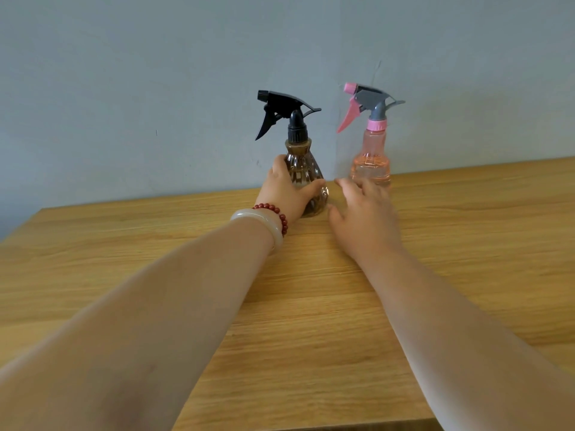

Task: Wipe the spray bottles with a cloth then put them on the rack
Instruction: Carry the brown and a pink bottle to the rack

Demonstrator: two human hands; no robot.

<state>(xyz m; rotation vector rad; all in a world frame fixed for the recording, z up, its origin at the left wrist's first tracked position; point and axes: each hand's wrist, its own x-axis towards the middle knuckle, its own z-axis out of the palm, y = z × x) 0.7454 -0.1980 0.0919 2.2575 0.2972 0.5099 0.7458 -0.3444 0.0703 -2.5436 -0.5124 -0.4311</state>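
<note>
Two spray bottles stand upright at the back of the wooden table (155,275), close to the wall. The brown ribbed bottle (299,160) has a black trigger head, and my left hand (287,189) is wrapped around its lower body. To its right stands the pink bottle (371,157) with a grey and pink trigger head. My right hand (362,209) hovers just in front of the pink bottle's base with fingers spread and holds nothing. No cloth and no rack are in view.
A plain grey-blue wall (155,88) rises right behind the bottles. The table's left edge runs diagonally at the far left and its near edge shows at the bottom right. My left wrist wears a pale bangle (261,220) and a red bead bracelet.
</note>
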